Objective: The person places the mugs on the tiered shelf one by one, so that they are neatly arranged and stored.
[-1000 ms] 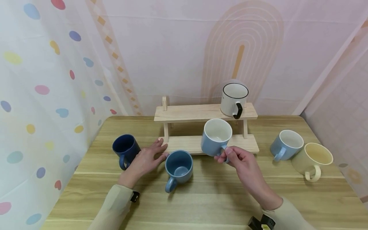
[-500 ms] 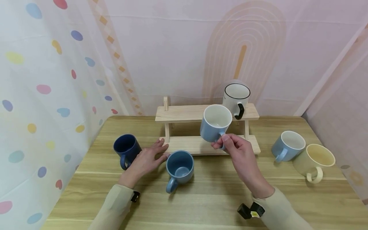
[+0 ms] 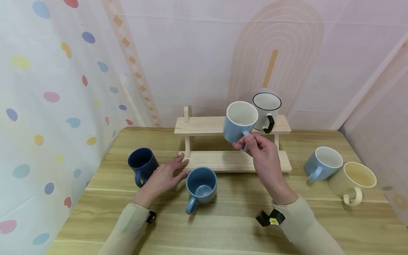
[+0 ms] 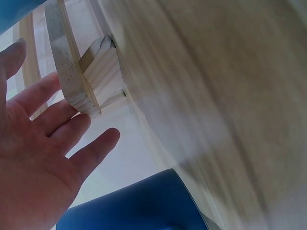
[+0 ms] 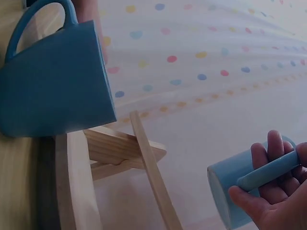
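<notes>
A light blue mug [image 3: 238, 129] with a white inside hangs in front of the upper shelf [image 3: 199, 125] of a small wooden rack, its base lifted off any surface. My right hand [image 3: 267, 164] pinches its handle between thumb and fingers, also visible in the right wrist view. At the left end of the lower shelf [image 3: 223, 162] my left hand [image 3: 162, 180] rests with spread fingers; in the left wrist view its fingertips touch the shelf's end. A grey-blue mug [image 3: 204, 194] stands by the left thumb, and a dark blue mug [image 3: 145, 166] stands just left of that hand.
On the upper shelf's right part stands a white mug [image 3: 262, 115] with a black rim and handle, close behind the raised mug. A smaller light blue mug [image 3: 322, 164] and a cream mug [image 3: 341, 186] stand at the table's right side. A patterned curtain [image 3: 191, 63] hangs behind.
My right hand has raised the light blue mug from in front of the lower shelf to the height of the upper shelf. The left hand stays at the rack's end. The head view shifts slightly.
</notes>
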